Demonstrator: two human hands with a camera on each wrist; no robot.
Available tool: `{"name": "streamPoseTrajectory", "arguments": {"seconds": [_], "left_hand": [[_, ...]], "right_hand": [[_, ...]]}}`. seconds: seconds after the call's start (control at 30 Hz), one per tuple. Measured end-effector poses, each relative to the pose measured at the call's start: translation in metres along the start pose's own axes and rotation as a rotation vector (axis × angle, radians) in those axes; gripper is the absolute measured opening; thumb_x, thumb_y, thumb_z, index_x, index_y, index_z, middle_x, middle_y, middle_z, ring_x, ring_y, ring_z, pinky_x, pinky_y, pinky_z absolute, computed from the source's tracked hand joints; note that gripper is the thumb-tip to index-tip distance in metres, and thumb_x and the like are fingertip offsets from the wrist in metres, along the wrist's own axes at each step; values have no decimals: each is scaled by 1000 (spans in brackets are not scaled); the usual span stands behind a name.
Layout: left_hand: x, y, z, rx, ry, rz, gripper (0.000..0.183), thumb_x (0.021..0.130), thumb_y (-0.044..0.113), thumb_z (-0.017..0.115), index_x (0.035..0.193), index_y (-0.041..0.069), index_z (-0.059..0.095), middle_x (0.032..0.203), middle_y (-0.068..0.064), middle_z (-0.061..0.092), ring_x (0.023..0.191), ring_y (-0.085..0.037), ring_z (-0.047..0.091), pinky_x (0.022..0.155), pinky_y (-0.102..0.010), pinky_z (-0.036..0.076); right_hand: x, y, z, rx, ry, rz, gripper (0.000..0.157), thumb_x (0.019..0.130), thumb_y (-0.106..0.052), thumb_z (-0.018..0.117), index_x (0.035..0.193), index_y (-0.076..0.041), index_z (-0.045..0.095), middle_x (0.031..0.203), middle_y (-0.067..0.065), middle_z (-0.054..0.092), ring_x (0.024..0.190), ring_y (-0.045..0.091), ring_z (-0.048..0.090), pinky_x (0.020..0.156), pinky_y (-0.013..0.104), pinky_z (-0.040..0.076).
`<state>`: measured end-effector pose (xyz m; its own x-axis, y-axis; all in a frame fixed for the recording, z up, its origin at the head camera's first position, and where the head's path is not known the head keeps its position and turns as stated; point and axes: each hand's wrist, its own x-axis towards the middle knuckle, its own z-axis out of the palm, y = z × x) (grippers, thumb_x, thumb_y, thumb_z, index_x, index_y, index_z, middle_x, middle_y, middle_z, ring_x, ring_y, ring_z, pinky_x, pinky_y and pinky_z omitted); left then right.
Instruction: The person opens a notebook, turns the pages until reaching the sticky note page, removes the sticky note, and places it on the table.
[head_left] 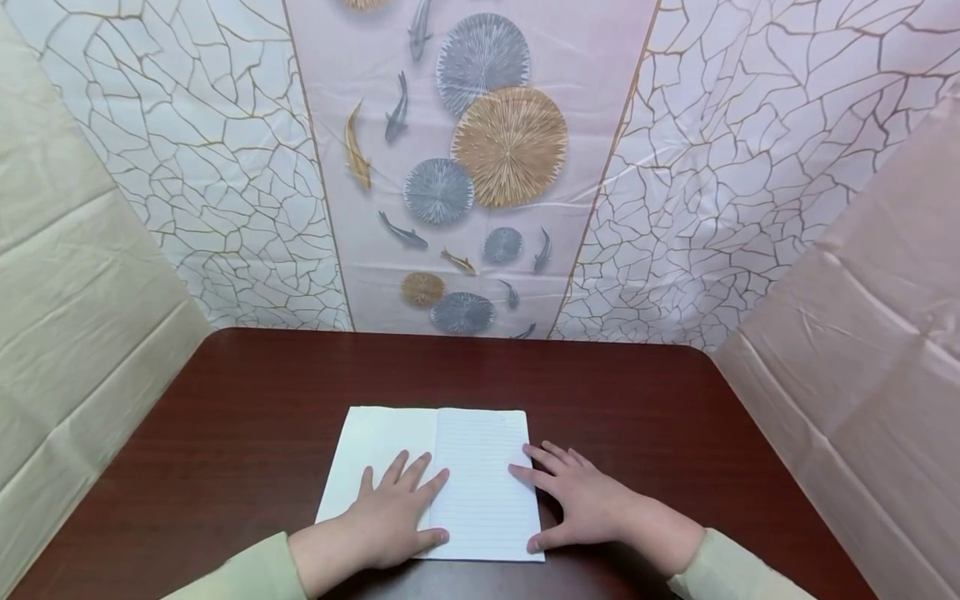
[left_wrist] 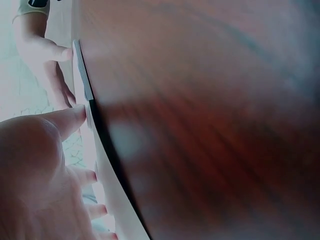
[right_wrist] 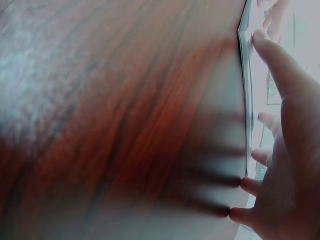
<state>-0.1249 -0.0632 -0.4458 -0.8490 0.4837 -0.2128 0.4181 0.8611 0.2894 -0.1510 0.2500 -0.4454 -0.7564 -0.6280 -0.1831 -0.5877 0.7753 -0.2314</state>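
Observation:
An open notebook [head_left: 483, 492] lies flat on the dark table, its right page ruled with lines and its left page plain white. My left hand [head_left: 390, 521] rests with spread fingers over the left page and the fold, its thumb near the lower part of the right page. At the notebook's right edge my right hand [head_left: 588, 502] lies with spread fingers, some fingertips and the thumb touching the page's margin. In the right wrist view the notebook's thin edge [right_wrist: 243, 75] shows beside the fingers, with two fingertips down at the tabletop.
The dark reddish-brown table [head_left: 637, 400] has rounded far corners. Behind it hangs a cloth [head_left: 465, 167] printed with fish and round leaf shapes. Pale cloth walls [head_left: 75, 333] close in on both sides.

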Motion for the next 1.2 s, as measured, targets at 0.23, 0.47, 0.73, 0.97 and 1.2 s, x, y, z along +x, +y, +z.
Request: {"name": "streamPoseTrajectory", "arguments": {"seconds": [0.23, 0.47, 0.73, 0.97, 1.2], "left_hand": [[1, -1, 2, -3, 2, 5, 80, 88, 66, 57, 154, 25, 38, 161, -11, 26, 147, -43, 17, 102, -80, 14], [0, -2, 2, -11, 2, 0, 80, 88, 66, 58, 153, 25, 39, 161, -12, 27, 147, -44, 17, 101, -80, 14], [1, -2, 1, -8, 17, 9, 80, 88, 65, 58, 153, 24, 39, 160, -12, 27, 147, -44, 18, 101, -80, 15], [0, 0, 0, -12, 52, 8, 78, 87, 62, 63, 150, 21, 45, 157, -14, 32, 145, -45, 21, 100, -81, 17], [-2, 3, -1, 24, 113, 35, 69, 87, 59, 64, 140, 15, 56, 147, -14, 46, 141, -41, 33, 99, -79, 24]], "right_hand": [[1, -1, 3, -27, -12, 3, 103, 69, -85, 61, 154, -35, 34, 164, 5, 20, 148, 39, 18, 112, 64, 22], [3, -2, 2, -33, -17, 1, 102, 68, -85, 62, 153, -36, 36, 163, 5, 21, 148, 39, 19, 112, 65, 22], [4, -3, -1, -37, 4, 2, 99, 68, -83, 63, 152, -35, 40, 163, 5, 24, 146, 40, 23, 111, 64, 24], [6, -3, 0, -18, 22, 12, 94, 69, -82, 65, 148, -35, 46, 160, 5, 29, 145, 39, 26, 109, 65, 27], [7, -4, -2, -25, 44, 17, 89, 69, -80, 67, 144, -36, 51, 157, 4, 35, 143, 38, 31, 106, 65, 32]]}}
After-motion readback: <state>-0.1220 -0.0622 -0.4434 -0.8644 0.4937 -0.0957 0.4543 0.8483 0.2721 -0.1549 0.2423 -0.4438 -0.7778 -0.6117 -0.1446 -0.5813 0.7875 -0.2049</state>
